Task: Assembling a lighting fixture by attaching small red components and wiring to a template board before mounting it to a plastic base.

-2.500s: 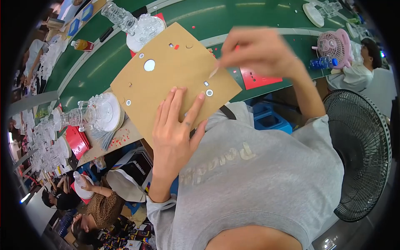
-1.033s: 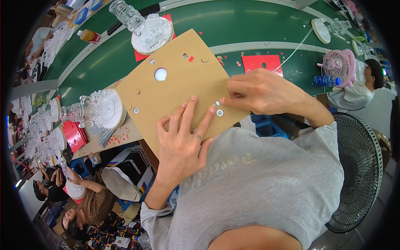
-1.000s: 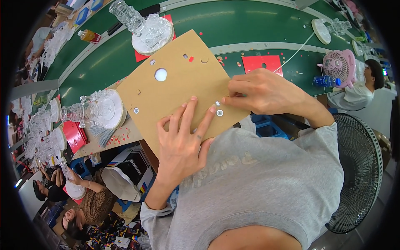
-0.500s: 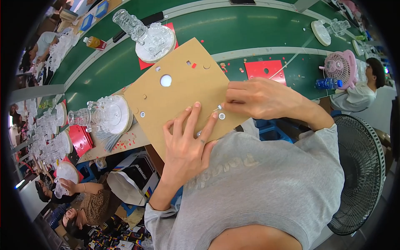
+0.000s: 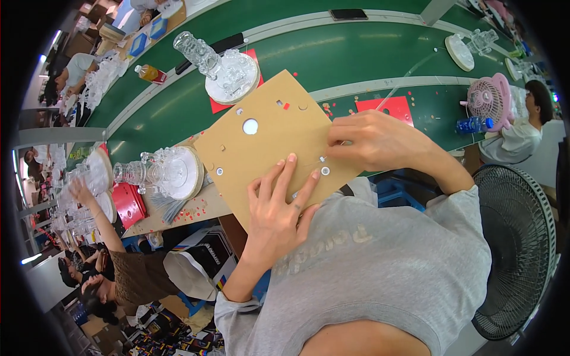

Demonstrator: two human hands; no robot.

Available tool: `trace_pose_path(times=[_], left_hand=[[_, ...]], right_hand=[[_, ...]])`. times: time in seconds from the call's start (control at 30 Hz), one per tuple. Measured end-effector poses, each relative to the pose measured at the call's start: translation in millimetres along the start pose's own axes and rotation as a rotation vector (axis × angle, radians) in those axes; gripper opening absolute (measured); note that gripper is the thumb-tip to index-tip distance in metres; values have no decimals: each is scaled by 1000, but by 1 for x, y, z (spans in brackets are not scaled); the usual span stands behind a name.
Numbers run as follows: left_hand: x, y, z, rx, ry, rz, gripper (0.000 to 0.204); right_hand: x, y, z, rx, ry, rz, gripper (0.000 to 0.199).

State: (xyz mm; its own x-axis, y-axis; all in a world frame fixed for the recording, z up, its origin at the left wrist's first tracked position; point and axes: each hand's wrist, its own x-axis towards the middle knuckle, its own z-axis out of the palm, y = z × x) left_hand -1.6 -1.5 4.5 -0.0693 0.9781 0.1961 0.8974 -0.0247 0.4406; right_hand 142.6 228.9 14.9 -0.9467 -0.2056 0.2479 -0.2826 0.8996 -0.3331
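Note:
A flat brown board [image 5: 237,151] lies tilted in front of me, with a large round hole, several smaller cut-outs and white ring-shaped fittings. My left hand [image 5: 279,207] rests on its near part, fingers spread and pressed flat, partly covering one small fitting. Over the right edge, my right hand [image 5: 374,139] pinches with thumb and curled fingers; what lies between the fingertips is hidden. Just beside them is a tiny white piece [image 5: 323,159] with a thin line running left from it. A white ring fitting [image 5: 325,171] sits just below that piece.
Clear glass pipes on round white bases, one behind [image 5: 233,77] and one left [image 5: 178,172], flank the board. A red sheet [image 5: 399,108], pink fan [image 5: 488,98], blue bottle [image 5: 474,124] and large black fan [image 5: 513,249] are on the right. Someone [image 5: 122,252] reaches across at left.
The whole scene has shifted slightly right and down in view. My hands keep nearly the same places on the board. At left, the other person's arm has stretched forward toward the glass pieces.

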Motion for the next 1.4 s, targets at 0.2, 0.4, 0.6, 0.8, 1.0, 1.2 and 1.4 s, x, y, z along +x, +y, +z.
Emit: trace_pose_path(times=[0.2, 0.4, 0.6, 0.8, 1.0, 1.2, 1.4], left_hand=[[13, -3, -8, -232, 79, -106, 51], [52, -14, -4, -22, -40, 8, 26], [61, -19, 3, -37, -121, 241, 10], [56, -25, 2, -88, -117, 364, 10], [40, -27, -4, -53, -129, 382, 20], [31, -26, -2, -108, -103, 328, 15], [39, -17, 2, -56, -48, 293, 13]], right_hand=[[-2, -14, 7, 134, 64, 42, 29], [-6, -21, 12, 202, 46, 157, 50], [-16, -22, 23, 229, 104, 263, 82], [-21, -22, 29, 199, 72, 261, 93], [-15, -29, 30, 194, 51, 248, 96], [-13, -39, 25, 164, 8, 254, 99], [-11, -51, 27, 151, -18, 318, 101]])
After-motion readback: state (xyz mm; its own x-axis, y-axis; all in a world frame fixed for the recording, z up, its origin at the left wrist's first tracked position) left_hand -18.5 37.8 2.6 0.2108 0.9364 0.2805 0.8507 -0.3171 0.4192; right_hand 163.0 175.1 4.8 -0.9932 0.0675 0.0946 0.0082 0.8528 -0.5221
